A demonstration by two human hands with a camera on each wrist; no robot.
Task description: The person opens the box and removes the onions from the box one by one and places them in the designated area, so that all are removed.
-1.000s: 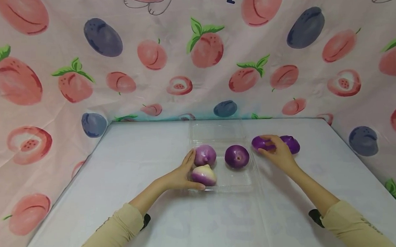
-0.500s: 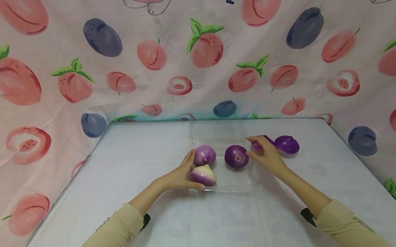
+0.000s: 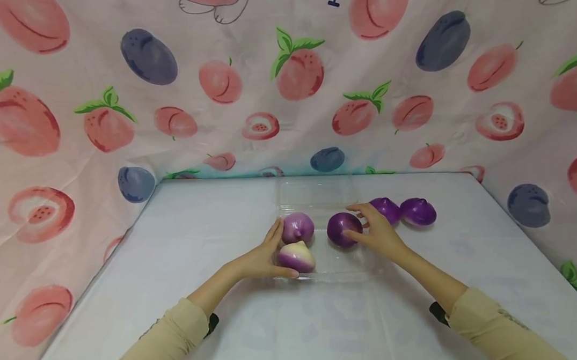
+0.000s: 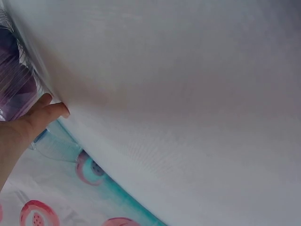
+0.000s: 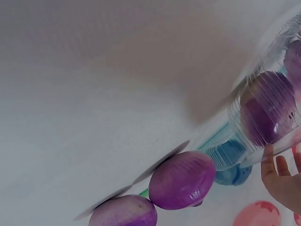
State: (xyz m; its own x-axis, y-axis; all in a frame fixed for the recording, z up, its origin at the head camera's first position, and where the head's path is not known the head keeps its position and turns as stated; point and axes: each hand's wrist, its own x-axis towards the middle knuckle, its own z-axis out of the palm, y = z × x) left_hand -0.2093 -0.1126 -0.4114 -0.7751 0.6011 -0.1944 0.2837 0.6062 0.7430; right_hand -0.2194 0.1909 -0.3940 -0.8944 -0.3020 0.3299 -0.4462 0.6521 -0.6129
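Moved left, right hand point(image 3: 379, 233) curls round dark onion point(image 3: 339, 227); left hand point(image 3: 264, 257), straight-fingered, touches clear box point(image 3: 340, 262)

Left hand point(image 4: 23, 127) touches the clear container point(image 4: 29, 61); purple objects point(image 4: 18, 87) show through.

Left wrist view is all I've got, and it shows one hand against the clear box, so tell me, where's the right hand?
Observer: The right hand is at the right side of the clear box, by the dark purple vegetable inside it.
Operator: Are any vegetables outside the box?
Observer: Yes, two, both right of it on the table: a partly hidden purple vegetable behind the right hand, and a fully visible purple vegetable beyond that.
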